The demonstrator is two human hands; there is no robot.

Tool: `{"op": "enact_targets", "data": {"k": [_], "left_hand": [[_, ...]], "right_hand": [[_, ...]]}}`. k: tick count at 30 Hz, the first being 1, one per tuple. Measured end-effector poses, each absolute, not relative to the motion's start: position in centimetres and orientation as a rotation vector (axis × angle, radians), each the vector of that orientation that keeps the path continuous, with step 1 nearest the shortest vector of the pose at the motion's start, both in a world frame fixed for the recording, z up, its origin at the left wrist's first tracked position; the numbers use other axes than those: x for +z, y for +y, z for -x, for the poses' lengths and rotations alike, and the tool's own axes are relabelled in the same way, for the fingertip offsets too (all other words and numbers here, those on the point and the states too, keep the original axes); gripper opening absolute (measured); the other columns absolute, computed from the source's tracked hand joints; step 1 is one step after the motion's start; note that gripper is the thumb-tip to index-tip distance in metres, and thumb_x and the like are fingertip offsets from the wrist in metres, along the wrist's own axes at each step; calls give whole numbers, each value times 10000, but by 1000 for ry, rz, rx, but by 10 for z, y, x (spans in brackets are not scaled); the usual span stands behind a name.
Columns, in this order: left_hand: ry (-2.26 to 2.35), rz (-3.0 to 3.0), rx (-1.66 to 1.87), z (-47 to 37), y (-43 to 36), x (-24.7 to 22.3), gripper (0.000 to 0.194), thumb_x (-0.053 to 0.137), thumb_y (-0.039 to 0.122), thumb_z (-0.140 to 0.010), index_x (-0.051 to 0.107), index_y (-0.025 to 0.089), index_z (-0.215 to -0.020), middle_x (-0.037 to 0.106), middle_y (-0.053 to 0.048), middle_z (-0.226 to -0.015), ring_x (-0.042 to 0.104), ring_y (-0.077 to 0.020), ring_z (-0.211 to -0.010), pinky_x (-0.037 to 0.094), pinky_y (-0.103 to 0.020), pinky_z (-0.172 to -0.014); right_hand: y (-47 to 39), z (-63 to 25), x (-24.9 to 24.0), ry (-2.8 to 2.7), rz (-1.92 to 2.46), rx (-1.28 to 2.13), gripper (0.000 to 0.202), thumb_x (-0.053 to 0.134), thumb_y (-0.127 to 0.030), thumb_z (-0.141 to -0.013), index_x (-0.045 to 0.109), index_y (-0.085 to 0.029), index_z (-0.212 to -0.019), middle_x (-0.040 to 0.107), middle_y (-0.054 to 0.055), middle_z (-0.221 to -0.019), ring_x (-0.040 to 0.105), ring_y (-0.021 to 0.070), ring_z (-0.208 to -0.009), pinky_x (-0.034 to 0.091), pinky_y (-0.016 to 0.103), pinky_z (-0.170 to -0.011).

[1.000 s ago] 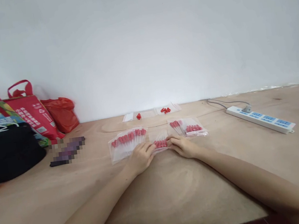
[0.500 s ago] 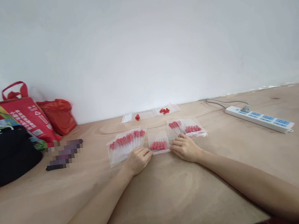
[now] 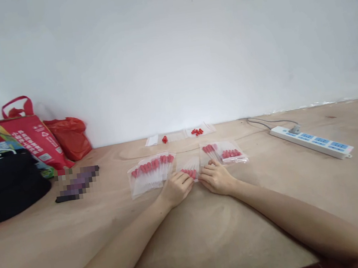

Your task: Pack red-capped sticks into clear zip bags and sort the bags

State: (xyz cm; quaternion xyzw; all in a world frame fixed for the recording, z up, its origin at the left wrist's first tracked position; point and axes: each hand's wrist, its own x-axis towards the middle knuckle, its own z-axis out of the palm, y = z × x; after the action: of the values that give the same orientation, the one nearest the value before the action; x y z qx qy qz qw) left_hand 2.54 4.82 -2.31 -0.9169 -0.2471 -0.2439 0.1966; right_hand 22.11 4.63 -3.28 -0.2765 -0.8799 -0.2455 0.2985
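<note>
Between my hands lies a small clear zip bag [image 3: 187, 166] with several red-ended, pale-stemmed pieces inside. My left hand [image 3: 178, 188] is closed with its fingertips on the bag's near left edge, covering part of it. At the near right edge, my right hand [image 3: 216, 177] has its fingers pressed together on the bag. To the left is a fanned row of clear bags [image 3: 152, 167] holding more red-ended pieces. Just beyond my right hand lie loose red-ended pieces [image 3: 209, 148], and beside them a stack of filled bags [image 3: 232, 152].
Near the wall are a clear bag [image 3: 176, 136] and some red pieces [image 3: 197, 131]. A white power strip [image 3: 310, 141] with a plugged-in cable is at the right. On the left sit a black hat [image 3: 11, 185], a red shopping bag [image 3: 38, 140], a red plastic bag [image 3: 71, 138] and a blurred dark item [image 3: 78, 184].
My left hand has slid right along the bag's near edge, covering more of it. My right hand has shifted slightly left, so both hands are closer together.
</note>
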Motion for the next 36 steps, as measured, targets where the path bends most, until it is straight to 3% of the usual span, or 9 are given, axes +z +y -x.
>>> {"op": "enact_targets", "data": {"k": [10, 30, 36], "left_hand": [[-655, 2587, -658, -35, 49, -22, 282, 340, 158, -841, 564, 151, -671, 559, -63, -655, 541, -171, -670, 434, -322, -643], [-679, 2436, -564, 0, 57, -17, 311, 319, 160, -876, 579, 155, -705, 585, -35, -637, 540, -131, -605, 419, -268, -574], [-843, 2519, -665, 0, 50, -16, 298, 442, 343, -835, 549, 153, -632, 581, -39, -642, 540, -148, -608, 439, -281, -571]], "right_hand": [[42, -212, -29, -2337, 747, -707, 253, 384, -159, -829, 545, -165, -635, 528, 18, -604, 410, 127, -641, 242, 304, -685], [57, -239, -33, -2287, 875, -579, 184, 413, -119, -788, 573, -183, -721, 577, 4, -669, 448, 122, -686, 218, 326, -764], [55, -245, -31, -2317, 1013, -448, 143, 461, -266, -817, 589, -207, -798, 612, 16, -737, 477, 156, -762, 223, 343, -758]]}}
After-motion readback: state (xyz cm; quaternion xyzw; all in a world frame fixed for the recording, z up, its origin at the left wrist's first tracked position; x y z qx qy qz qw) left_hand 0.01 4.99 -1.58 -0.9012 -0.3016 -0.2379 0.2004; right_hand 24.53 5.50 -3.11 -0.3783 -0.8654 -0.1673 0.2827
